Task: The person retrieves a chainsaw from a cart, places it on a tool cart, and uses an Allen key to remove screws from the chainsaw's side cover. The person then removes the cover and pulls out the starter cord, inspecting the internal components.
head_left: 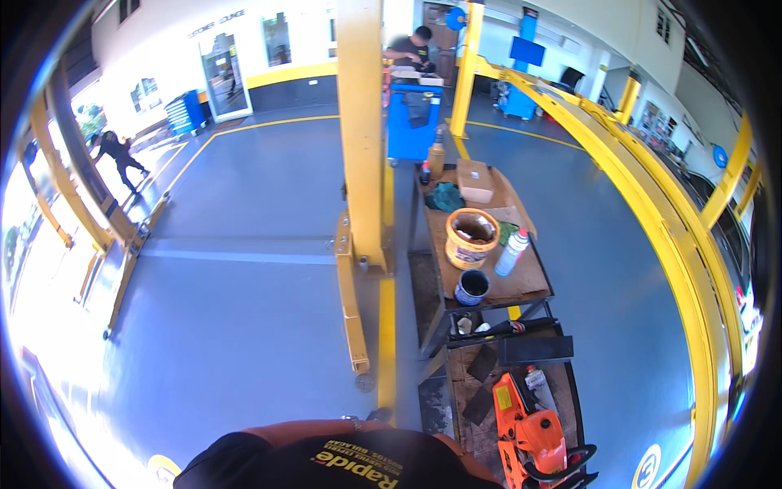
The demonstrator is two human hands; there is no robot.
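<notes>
My left forearm lies across the front of my dark shirt, a band round its wrist. Just past the band, a small dark part of my left hand (375, 423) shows, its fingers hidden. Only a bit of my right arm appears; the right hand is out of sight. Nearest on my right, an orange chainsaw (533, 432) rests on a brown-topped cart (466, 367), a spray can (538, 383) beside it. Farther along, a second cart (521, 281) carries a yellow bucket (472, 253), a dark open can (471, 288) and a blue-and-white spray can (511, 251).
Behind the bucket are a cardboard box (475, 181), teal cloth (445, 197) and brown bottle (436, 156). A yellow lift post (361, 138) stands ahead, its low arm (350, 301) reaching toward me. One person (413, 50) works behind a blue cabinet (410, 130); another (120, 156) is far left.
</notes>
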